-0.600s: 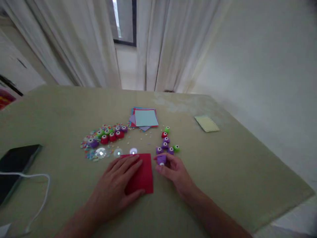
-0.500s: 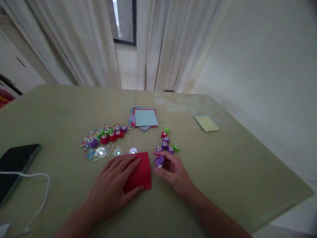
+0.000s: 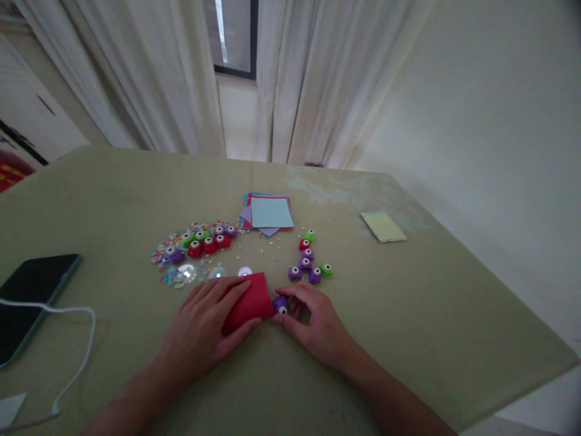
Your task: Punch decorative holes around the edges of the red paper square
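Observation:
My left hand (image 3: 206,318) is closed over a sheet of red paper (image 3: 252,303), fingers on its far side and thumb along its near edge. The paper now looks bent into a curve. Between the thumb and fingers of my right hand (image 3: 315,324) is a small purple one-eyed toy figure (image 3: 280,304), right at the paper's right edge. Whether the toy touches the paper I cannot tell. Just beyond, several purple one-eyed figures (image 3: 305,263) stand with a red figure (image 3: 304,244) and a green figure (image 3: 325,270).
To the left lie more one-eyed figures (image 3: 209,245) among small coloured confetti pieces (image 3: 170,277), with shiny clear discs (image 3: 186,274) in front. Coloured paper squares (image 3: 272,213) are stacked behind; a yellow pad (image 3: 384,226) lies right. A phone (image 3: 36,297) and white cable (image 3: 93,330) are at left.
The red paper has gone from flat to curved under my left hand. My right hand has moved slightly left with the purple figure, which has turned so its eye shows.

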A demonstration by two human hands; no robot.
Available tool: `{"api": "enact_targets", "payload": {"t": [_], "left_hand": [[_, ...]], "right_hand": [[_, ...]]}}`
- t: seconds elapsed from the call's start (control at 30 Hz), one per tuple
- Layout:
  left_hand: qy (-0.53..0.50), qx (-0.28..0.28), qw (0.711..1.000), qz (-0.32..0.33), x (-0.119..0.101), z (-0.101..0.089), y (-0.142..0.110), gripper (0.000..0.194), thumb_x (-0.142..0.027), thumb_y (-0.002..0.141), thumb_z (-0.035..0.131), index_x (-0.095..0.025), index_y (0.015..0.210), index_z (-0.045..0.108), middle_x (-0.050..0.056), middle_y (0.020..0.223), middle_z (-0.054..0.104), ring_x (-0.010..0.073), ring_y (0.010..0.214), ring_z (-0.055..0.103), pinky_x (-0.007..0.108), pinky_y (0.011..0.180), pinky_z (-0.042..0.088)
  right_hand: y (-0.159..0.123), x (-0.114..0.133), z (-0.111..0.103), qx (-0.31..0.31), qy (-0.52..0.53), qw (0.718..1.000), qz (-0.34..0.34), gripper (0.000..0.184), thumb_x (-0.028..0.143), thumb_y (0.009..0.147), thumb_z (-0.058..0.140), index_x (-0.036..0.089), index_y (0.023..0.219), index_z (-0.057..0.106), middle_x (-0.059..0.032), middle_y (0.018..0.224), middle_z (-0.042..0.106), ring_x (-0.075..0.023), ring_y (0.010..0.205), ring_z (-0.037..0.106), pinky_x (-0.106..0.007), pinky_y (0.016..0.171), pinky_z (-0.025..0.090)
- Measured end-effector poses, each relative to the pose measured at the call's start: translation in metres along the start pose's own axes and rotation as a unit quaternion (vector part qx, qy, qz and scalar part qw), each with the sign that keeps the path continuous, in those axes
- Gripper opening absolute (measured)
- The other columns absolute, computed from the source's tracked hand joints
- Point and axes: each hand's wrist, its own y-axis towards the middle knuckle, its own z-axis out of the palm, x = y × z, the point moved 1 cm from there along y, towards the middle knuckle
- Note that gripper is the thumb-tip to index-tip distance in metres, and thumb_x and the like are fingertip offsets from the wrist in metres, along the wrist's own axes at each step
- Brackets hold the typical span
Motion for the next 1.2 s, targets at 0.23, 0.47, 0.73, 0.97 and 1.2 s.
{"api": "enact_targets", "payload": {"t": [0.23, 0.47, 0.73, 0.97, 1.2], "left_hand": [[0.009, -0.003, 1.000, -0.001, 0.001, 0.001, 0.001, 0.057, -0.061, 0.104, 0.063, -0.023, 0.147, 0.062, 0.012, 0.145, 0.069, 0.0348, 0.123, 0.067, 0.053, 0.105, 0.053], [0.010, -0.007, 1.000, -0.008, 0.000, 0.000, 0.002, 0.055, -0.059, 0.103, 0.064, -0.022, 0.143, 0.065, 0.012, 0.143, 0.070, 0.0356, 0.122, 0.068, 0.055, 0.104, 0.054], [0.008, -0.009, 1.000, -0.016, 0.000, 0.000, 0.003, 0.054, -0.060, 0.104, 0.063, -0.022, 0.142, 0.066, 0.012, 0.143, 0.070, 0.0357, 0.121, 0.068, 0.055, 0.104, 0.054], [0.010, -0.003, 1.000, -0.019, -0.002, 0.002, 0.002, 0.055, -0.061, 0.104, 0.062, -0.021, 0.142, 0.068, 0.012, 0.144, 0.070, 0.0359, 0.122, 0.068, 0.054, 0.105, 0.053], [0.017, 0.006, 1.000, -0.010, -0.004, 0.009, -0.002, 0.070, -0.065, 0.104, 0.060, -0.021, 0.158, 0.056, 0.014, 0.158, 0.061, 0.0377, 0.135, 0.062, 0.054, 0.114, 0.050]], "right_hand": [[0.000, 0.002, -0.002, -0.006, 0.037, 0.999, -0.014, 0.034, 0.033, 0.092, 0.085, 0.019, 0.123, 0.079, -0.0060, 0.101, 0.073, -0.0195, 0.086, 0.068, -0.033, 0.080, 0.055], [0.000, 0.003, -0.003, -0.008, 0.052, 0.998, -0.015, 0.036, 0.037, 0.091, 0.086, 0.019, 0.122, 0.079, -0.0059, 0.101, 0.073, -0.0197, 0.086, 0.068, -0.032, 0.078, 0.055], [0.000, 0.003, -0.004, -0.001, 0.048, 0.999, -0.016, 0.036, 0.035, 0.090, 0.086, 0.021, 0.123, 0.079, -0.0054, 0.102, 0.073, -0.0191, 0.086, 0.068, -0.031, 0.078, 0.055], [0.000, 0.003, 0.001, 0.003, -0.006, 0.999, -0.048, 0.039, 0.040, 0.092, 0.088, 0.021, 0.124, 0.079, -0.0070, 0.105, 0.075, -0.0217, 0.093, 0.069, -0.035, 0.085, 0.056], [0.002, 0.001, 0.006, 0.007, -0.039, 0.997, -0.070, 0.027, 0.040, 0.099, 0.082, 0.021, 0.118, 0.082, -0.0094, 0.114, 0.075, -0.0236, 0.107, 0.072, -0.037, 0.097, 0.057]]}}
